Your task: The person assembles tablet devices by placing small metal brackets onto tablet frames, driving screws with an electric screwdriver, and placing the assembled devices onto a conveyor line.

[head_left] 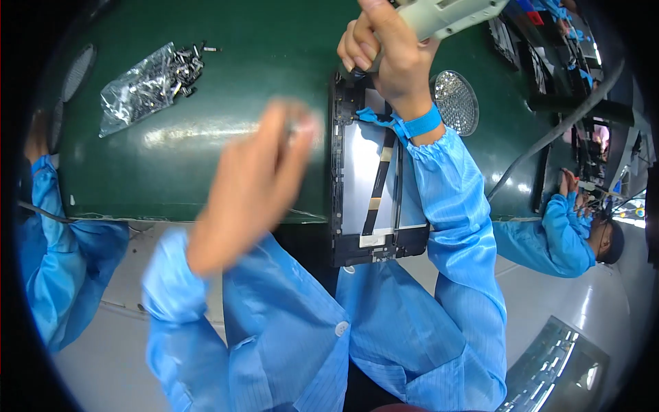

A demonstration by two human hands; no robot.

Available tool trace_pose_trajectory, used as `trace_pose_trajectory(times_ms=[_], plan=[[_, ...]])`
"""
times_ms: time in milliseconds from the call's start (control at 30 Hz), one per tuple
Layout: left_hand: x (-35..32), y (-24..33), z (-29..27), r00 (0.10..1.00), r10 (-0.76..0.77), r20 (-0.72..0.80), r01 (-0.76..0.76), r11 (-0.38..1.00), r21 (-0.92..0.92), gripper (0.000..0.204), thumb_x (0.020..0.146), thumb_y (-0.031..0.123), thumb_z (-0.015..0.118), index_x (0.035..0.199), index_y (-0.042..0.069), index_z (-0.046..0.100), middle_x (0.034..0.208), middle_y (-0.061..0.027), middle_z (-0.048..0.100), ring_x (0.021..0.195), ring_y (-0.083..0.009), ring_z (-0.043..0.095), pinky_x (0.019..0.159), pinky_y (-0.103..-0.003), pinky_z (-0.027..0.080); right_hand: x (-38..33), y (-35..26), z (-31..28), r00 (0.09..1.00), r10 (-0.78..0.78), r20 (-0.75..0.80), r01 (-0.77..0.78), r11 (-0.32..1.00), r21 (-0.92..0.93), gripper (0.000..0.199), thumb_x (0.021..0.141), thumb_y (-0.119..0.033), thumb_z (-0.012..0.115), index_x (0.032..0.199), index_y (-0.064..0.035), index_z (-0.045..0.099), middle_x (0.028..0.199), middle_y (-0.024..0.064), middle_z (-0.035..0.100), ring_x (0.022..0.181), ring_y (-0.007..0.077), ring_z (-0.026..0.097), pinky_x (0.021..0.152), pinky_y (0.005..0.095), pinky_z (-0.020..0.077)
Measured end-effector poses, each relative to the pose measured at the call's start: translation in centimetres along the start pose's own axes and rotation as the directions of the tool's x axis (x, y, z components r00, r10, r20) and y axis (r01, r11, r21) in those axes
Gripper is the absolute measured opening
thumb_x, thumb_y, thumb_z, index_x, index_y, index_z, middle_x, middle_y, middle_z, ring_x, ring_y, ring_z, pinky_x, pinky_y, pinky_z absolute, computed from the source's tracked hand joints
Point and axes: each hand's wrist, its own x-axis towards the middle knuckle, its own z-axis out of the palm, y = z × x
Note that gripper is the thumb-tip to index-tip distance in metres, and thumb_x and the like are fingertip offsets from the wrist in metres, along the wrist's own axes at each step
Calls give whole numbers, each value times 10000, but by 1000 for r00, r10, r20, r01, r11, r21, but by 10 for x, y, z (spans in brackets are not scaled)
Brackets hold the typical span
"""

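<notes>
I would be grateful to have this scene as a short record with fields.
Left hand: blurred, over the green table; cannot tell whether it holds anything
Right hand: gripping a pale tool cut off by the top edge
Framed panel: overhangs the table's near edge; dark strip on its silvery sheet
Clear bag: at left, small dark parts inside and spilling out
Faceted dish: right of the blue wristband

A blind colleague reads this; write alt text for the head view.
The right hand holds a pale object near the far end of a black-framed panel; the blurred left hand is left of the panel. Farther left on the green table lies a clear bag of small dark parts.
</notes>
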Motion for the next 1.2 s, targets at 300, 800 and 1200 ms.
trace_pose_trajectory(times_ms=[300, 800, 1200], plan=[[-91, 17, 63, 949, -315, -18, 310, 943, -122, 679, 932, 199, 647, 1425, -110, 298, 802, -210, 654, 705, -297, 703, 573, -365, 535, -3, 1, 5, 999, -54, -1, 54, 991, -127, 228, 963, -188, 546, 1081, 0, 596, 526, -12, 361, 427, 115, 414, 433, 301, 392], [116, 10, -143, 921, 283, -267, -243, 955, 172, 367, 1024, 284, 511, 946, -69, 574, 773, 2, 542, 740, -60, 427, 639, -234, 394, -10, -59, -185, 874, -291, -389, 279, 956, -88, 211, 896, -67, 622, 1056, 67, 589, 521, 2, 406, 392, 107, 393, 411, 278, 355], [386, -144, -233, 972, 137, -190, 81, 564, 822, 429, 948, 426, 581, 1089, 37, 695, 1037, -217, 683, 896, -352, 672, 795, -445, 537, -18, -57, -187, 895, -242, -374, 218, 970, -105, 163, 880, -21, 623, 1024, 52, 601, 548, 3, 472, 409, 79, 426, 403, 256, 382]])
